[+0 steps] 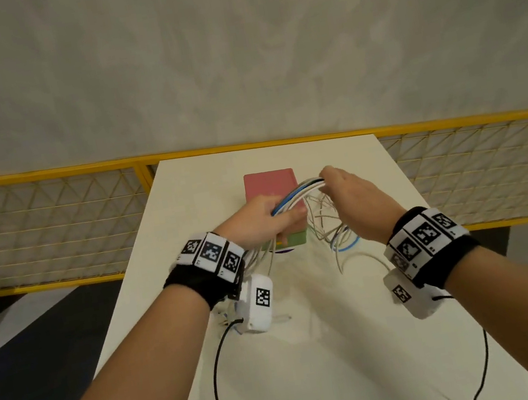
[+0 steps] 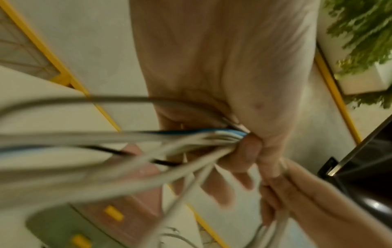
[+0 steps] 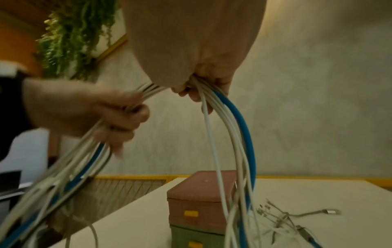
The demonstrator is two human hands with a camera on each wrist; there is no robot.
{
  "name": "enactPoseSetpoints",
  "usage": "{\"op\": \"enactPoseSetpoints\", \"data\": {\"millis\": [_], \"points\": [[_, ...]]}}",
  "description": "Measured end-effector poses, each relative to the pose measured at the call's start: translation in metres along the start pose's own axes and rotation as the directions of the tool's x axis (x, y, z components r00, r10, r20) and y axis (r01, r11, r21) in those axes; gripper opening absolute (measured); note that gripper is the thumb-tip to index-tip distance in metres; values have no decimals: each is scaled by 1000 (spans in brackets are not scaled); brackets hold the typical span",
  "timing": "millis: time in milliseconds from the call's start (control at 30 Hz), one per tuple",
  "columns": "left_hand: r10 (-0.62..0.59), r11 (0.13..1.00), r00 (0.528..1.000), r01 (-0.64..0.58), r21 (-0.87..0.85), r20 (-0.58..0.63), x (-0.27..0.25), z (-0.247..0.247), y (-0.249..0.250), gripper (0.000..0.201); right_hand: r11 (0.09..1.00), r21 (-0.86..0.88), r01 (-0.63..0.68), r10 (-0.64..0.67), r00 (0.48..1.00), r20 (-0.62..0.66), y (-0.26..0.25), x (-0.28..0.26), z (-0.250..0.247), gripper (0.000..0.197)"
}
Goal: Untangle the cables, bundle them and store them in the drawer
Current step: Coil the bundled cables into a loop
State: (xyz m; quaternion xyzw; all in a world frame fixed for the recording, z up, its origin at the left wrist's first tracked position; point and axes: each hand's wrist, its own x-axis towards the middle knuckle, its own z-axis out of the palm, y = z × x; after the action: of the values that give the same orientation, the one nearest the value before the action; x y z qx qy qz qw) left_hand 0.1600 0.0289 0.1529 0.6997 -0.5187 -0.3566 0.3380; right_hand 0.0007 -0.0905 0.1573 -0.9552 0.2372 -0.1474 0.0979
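Cables (image 1: 296, 194) stretch between our hands above the worktop (image 1: 318, 365): left hand (image 1: 259, 221) and right hand (image 1: 349, 196) both grip the gathered strands, likely to line them up for bundling; drawer box (image 1: 270, 184) stands just behind, drawers closed.

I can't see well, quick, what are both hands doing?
Left hand: closed, gripping the bunch of cables.
Right hand: closed, gripping the same cables further along.
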Motion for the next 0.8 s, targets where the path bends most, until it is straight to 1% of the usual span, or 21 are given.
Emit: {"op": "enactPoseSetpoints", "data": {"millis": [67, 100, 133, 167, 200, 233, 267, 300, 333, 367, 400, 433, 467, 500, 533, 567, 600, 667, 733, 800], "points": [[-28, 999, 1000, 28, -44, -13, -3, 6, -4, 20, 996, 29, -87, 85, 995, 47, 8, 0, 3, 8], [-38, 999, 998, 37, -22, -47, -4, 8, -2, 21, 991, 35, -132, 129, 988, 85, 9, 0, 4, 9], [-36, 998, 995, 40, 43, -90, -2, 10, -2, 23, 984, 39, -173, 167, 979, 121, 10, 1, 4, 11], [-26, 988, 991, 46, 145, -133, -1, 13, -2, 25, 977, 6, -214, 211, 964, 160, 9, 1, 4, 15], [2, 969, 987, 38, 246, -160, 1, 14, -1, 28, 975, -67, -213, 221, 963, 157, 6, 2, 3, 28], [0, 957, 985, 51, 287, -172, 2, 14, 2, 32, 973, -161, -164, 185, 975, 125, 1, 2, 3, 48], [-1, 953, 983, 57, 299, -184, 4, 14, 6, 35, 966, -252, -62, 88, 992, 95, -7, 2, 3, 65], [-13, 950, 983, 69, 305, -182, 7, 15, 12, 35, 949, -308, 60, -38, 996, 76, -18, 2, 1, 72], [-47, 943, 984, 100, 317, -170, 8, 16, 19, 33, 930, -319, 182, -167, 983, 74, -27, 4, 0, 70], [-88, 946, 982, 135, 296, -168, 5, 19, 31, 32, 929, -281, 241, -222, 970, 97, -35, 5, -2, 64], [-82, 931, 985, 131, 342, -153, 2, 21, 38, 32, 940, -223, 258, -241, 965, 98, -40, 8, -4, 55], [-39, 946, 988, 85, 312, -149, 2, 21, 40, 32, 953, -170, 253, -238, 966, 100, -41, 10, -6, 47], [-27, 971, 987, 63, 229, -159, 1, 19, 40, 28, 957, -150, 247, -232, 967, 108, -42, 14, -8, 39], [39, 972, 990, -6, 233, -138, 1, 17, 33, 23, 954, -170, 248, -232, 966, 113, -40, 16, -10, 34], [76, 980, 988, -49, 193, -133, 0, 15, 26, 18, 949, -197, 246, -227, 967, 114, -35, 17, -11, 31], [108, 981, 987, -85, 176, -123, -3, 13, 18, 14, 958, -203, 202, -187, 978, 91, -29, 18, -12, 27], [123, 981, 987, -105, 162, -104, -7, 12, 9, 15, 977, -171, 130, -123, 991, 50, -22, 19, -16, 23], [149, 979, 982, -131, 155, -115, -14, 14, -11, 23, 998, -56, 2, -2, 1000, -3, -7, 18, -19, 15], [158, 976, 980, -136, 170, -125, -19, 18, -29, 27, 996, 49, -70, 71, 997, -13, 2, 15, -17, 12], [111, 987, 987, -96, 129, -119, -23, 23, -39, 30, 984, 130, -121, 126, 992, -26, 7, 10, -7, 10]]}}
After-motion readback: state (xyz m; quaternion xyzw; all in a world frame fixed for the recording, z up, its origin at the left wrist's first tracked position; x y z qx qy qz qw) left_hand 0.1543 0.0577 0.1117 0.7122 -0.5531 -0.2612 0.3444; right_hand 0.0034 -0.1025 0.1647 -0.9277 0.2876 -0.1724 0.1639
